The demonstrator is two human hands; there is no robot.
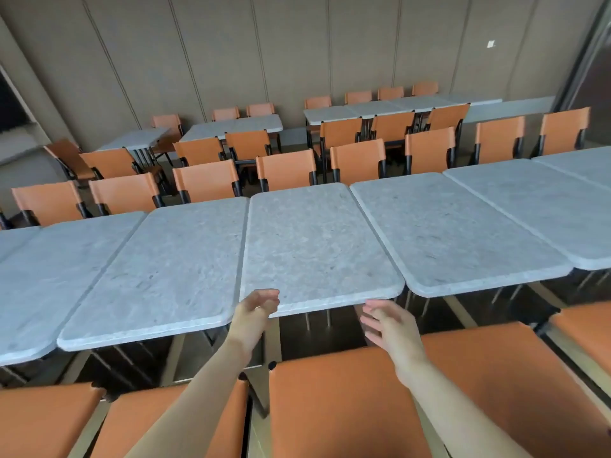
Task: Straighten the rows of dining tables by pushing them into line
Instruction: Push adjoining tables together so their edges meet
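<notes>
A row of grey stone-topped dining tables runs across the view. The middle table sits straight in front of me. Its near edge lies farther from me than that of the table on its left, and about level with that of the table on its right. My left hand hovers at the middle table's near left corner with fingers loosely curled, holding nothing. My right hand is just short of the near edge with fingers relaxed and spread. I cannot tell whether either hand touches the edge.
Orange chair backs stand between me and the tables. More orange chairs line the far side. Further rows of tables and chairs stand near the brown panelled back wall.
</notes>
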